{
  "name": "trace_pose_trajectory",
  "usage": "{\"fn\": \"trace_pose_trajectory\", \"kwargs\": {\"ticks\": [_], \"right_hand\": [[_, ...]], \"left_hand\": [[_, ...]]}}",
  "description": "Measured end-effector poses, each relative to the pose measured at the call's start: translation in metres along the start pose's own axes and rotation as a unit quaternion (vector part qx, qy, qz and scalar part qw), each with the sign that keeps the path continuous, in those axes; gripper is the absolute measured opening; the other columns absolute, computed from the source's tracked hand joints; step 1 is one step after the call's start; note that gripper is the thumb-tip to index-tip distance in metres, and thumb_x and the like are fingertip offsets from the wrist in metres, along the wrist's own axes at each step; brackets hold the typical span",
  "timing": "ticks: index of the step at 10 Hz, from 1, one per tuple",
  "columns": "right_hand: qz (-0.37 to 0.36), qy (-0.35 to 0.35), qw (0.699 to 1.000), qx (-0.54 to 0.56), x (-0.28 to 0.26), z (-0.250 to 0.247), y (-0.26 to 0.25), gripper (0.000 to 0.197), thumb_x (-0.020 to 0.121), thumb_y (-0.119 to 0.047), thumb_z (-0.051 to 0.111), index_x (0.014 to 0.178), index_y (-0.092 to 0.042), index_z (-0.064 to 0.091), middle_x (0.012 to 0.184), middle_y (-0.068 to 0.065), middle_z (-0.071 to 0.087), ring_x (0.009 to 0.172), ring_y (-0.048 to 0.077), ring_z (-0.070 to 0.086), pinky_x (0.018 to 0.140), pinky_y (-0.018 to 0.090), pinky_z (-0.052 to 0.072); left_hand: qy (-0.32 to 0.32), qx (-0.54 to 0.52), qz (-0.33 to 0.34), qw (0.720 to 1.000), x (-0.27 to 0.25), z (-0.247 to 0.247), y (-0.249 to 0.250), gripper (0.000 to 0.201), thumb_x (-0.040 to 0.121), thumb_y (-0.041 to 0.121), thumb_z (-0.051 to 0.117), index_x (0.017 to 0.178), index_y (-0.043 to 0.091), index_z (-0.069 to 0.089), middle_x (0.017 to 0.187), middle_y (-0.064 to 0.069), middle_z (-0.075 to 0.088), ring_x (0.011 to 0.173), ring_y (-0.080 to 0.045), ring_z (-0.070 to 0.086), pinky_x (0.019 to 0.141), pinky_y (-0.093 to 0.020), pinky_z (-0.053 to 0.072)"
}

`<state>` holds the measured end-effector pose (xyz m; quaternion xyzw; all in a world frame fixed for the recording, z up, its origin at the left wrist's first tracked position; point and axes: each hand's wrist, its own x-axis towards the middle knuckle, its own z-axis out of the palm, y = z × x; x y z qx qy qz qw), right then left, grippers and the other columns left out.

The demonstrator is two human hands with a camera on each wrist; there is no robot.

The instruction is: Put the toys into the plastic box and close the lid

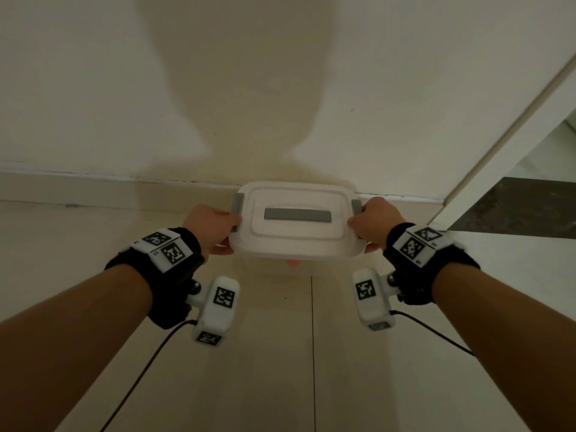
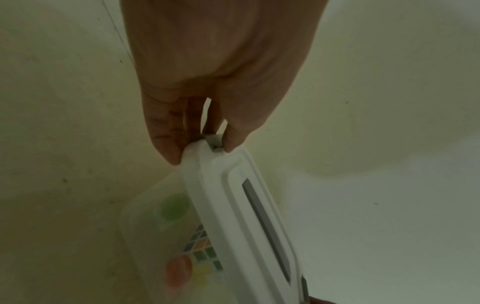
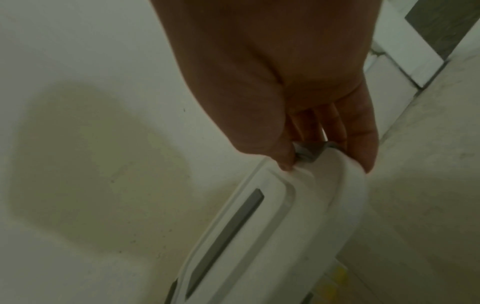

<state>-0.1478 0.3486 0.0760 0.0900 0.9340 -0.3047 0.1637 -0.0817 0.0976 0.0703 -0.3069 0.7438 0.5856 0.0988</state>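
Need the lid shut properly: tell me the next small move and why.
Probably lower the lid level onto the box and press both ends down. The left hand and right hand each grip an end at its grey latch, and toys show through the box below.

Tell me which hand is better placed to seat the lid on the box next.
Neither alone, probably both together. The left hand grips the lid at its left grey latch, the right hand at the opposite end, above the translucent box holding the toys.
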Motion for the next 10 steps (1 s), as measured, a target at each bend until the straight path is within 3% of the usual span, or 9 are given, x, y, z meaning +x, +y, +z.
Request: {"fn": "trace_pose_trajectory", "kwargs": {"ticks": [1,3,4,5,6,7,8,9,10], "right_hand": [[0.006,-0.001,1.000,0.005,0.009,0.006,0.003,0.027,0.092,-0.014,0.058,0.111,0.005,0.063,0.105,0.023,0.068,0.090,0.040,0.069,0.075,0.052,0.061],[0.003,0.014,1.000,0.016,0.023,0.017,0.013,0.027,0.091,-0.015,0.058,0.110,0.002,0.063,0.103,0.021,0.069,0.086,0.038,0.070,0.069,0.051,0.063],[-0.010,0.032,0.999,0.015,0.027,0.023,0.017,0.025,0.090,-0.014,0.056,0.104,0.005,0.064,0.093,0.018,0.067,0.085,0.038,0.069,0.069,0.050,0.062],[-0.020,0.055,0.998,0.009,0.030,0.028,0.020,0.024,0.090,-0.014,0.054,0.097,0.007,0.064,0.075,0.011,0.059,0.076,0.032,0.064,0.071,0.047,0.061],[-0.029,0.067,0.997,-0.001,0.034,0.032,0.022,0.017,0.092,-0.015,0.054,0.092,0.002,0.058,0.084,0.012,0.058,0.074,0.027,0.055,0.059,0.032,0.047],[-0.031,0.071,0.997,-0.004,0.036,0.033,0.024,0.017,0.093,-0.015,0.053,0.092,0.001,0.057,0.085,0.012,0.057,0.074,0.026,0.054,0.053,0.027,0.037],[-0.038,0.066,0.997,0.007,0.040,0.033,0.028,0.026,0.092,-0.018,0.053,0.104,0.005,0.061,0.093,0.015,0.063,0.083,0.033,0.063,0.065,0.037,0.053],[-0.024,0.032,0.999,0.024,0.035,0.030,0.027,0.037,0.097,-0.025,0.053,0.123,0.002,0.055,0.111,0.016,0.061,0.092,0.034,0.064,0.071,0.048,0.061],[-0.016,0.055,0.998,0.006,0.032,0.028,0.030,0.054,0.099,-0.035,0.054,0.139,0.000,0.042,0.129,0.020,0.057,0.110,0.038,0.060,0.089,0.047,0.054]], "left_hand": [[0.010,-0.026,0.000,1.000,0.011,0.004,-0.003,0.020,0.094,0.014,0.061,0.107,0.000,0.067,0.102,-0.017,0.065,0.077,-0.030,0.062,0.061,-0.036,0.055],[0.007,-0.042,0.012,0.999,0.027,0.010,-0.015,0.033,0.095,0.017,0.060,0.123,0.000,0.066,0.103,-0.014,0.065,0.088,-0.031,0.063,0.062,-0.032,0.058],[0.021,-0.050,0.025,0.998,0.033,0.014,-0.017,0.035,0.095,0.019,0.060,0.126,0.003,0.065,0.103,-0.013,0.066,0.085,-0.029,0.064,0.054,-0.027,0.059],[0.033,-0.060,0.022,0.997,0.037,0.016,-0.018,0.038,0.094,0.021,0.062,0.128,0.003,0.064,0.106,-0.013,0.067,0.088,-0.030,0.064,0.059,-0.031,0.058],[0.036,-0.064,0.024,0.997,0.041,0.016,-0.020,0.040,0.093,0.022,0.063,0.129,0.004,0.063,0.107,-0.012,0.067,0.090,-0.029,0.065,0.051,-0.027,0.060],[0.028,-0.070,0.019,0.997,0.042,0.015,-0.021,0.042,0.093,0.023,0.063,0.131,0.005,0.062,0.108,-0.012,0.066,0.089,-0.030,0.065,0.062,-0.033,0.059],[0.024,-0.054,0.019,0.998,0.043,0.015,-0.025,0.044,0.094,0.028,0.062,0.133,0.009,0.061,0.108,-0.012,0.067,0.076,-0.026,0.064,0.062,-0.035,0.056],[0.027,-0.027,0.019,0.999,0.039,0.017,-0.026,0.045,0.095,0.031,0.058,0.135,0.011,0.059,0.111,-0.012,0.067,0.078,-0.027,0.064,0.065,-0.036,0.055],[0.057,0.014,0.029,0.998,0.038,0.019,-0.026,0.054,0.095,0.037,0.054,0.143,0.011,0.050,0.129,-0.014,0.061,0.106,-0.033,0.062,0.078,-0.039,0.053]]}}
